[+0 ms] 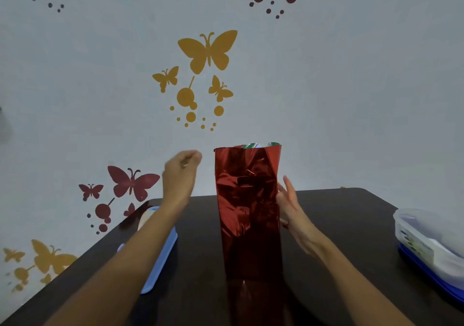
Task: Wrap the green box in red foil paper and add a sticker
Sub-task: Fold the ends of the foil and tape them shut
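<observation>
The box stands upright on the dark table point(351, 225), wrapped in shiny red foil paper point(248, 210). A sliver of the green box point(272, 144) shows above the foil's open top edge. My right hand point(291, 210) rests flat against the foil's right side, fingers stretched out. My left hand point(182, 172) hovers in the air to the left of the foil's top, apart from it, with fingertips pinched together; I cannot tell whether anything small is between them.
A light blue tray point(160, 263) lies on the table's left part, under my left forearm. A clear plastic container with a blue base point(431, 248) sits at the right edge. A wall with butterfly decals rises behind the table.
</observation>
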`<state>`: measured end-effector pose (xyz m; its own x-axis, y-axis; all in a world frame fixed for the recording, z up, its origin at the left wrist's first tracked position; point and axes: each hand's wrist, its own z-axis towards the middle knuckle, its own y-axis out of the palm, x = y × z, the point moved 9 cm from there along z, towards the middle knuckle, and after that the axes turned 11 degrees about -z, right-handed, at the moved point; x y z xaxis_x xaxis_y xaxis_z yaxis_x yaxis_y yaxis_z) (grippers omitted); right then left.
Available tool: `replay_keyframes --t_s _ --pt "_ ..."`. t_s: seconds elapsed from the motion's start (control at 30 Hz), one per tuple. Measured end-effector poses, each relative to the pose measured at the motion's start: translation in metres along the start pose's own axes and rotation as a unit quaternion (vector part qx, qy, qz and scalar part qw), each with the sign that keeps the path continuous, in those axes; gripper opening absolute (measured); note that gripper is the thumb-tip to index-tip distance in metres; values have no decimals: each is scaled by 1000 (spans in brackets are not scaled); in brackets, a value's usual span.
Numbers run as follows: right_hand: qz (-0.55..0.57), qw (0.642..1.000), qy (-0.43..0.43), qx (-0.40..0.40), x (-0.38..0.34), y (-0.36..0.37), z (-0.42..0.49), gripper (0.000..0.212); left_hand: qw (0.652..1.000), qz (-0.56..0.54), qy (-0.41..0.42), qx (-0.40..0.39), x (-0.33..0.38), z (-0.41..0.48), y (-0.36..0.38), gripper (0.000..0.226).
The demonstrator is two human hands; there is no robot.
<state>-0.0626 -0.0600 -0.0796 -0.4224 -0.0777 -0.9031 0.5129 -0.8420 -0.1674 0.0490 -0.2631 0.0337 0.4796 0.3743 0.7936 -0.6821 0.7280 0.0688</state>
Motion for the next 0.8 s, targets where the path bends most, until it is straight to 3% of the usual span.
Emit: replay_keyframes --t_s 0.1,0.17,0.23,0.37,0.57,0.8 --pt "75 987 -45 134 -15 -19 -1 44 994 -24 -45 -101 -29 -23 28 45" --pt "86 979 -62 176 -27 -25 -2 25 978 -75 -96 -167 -42 -35 46 77" --pt "80 977 -78 184 -41 -25 -2 20 955 -133 -153 -217 -59 -42 60 95" --pt "41 982 -57 176 -55 -25 6 22 937 -177 -200 -223 -76 -52 66 75" --pt "-113 990 -21 86 -81 -28 21 13 940 -149 -199 -234 -86 -48 60 75" --pt "-257 966 13 -10 -91 -22 42 20 939 -137 -195 -249 -83 -45 61 91"
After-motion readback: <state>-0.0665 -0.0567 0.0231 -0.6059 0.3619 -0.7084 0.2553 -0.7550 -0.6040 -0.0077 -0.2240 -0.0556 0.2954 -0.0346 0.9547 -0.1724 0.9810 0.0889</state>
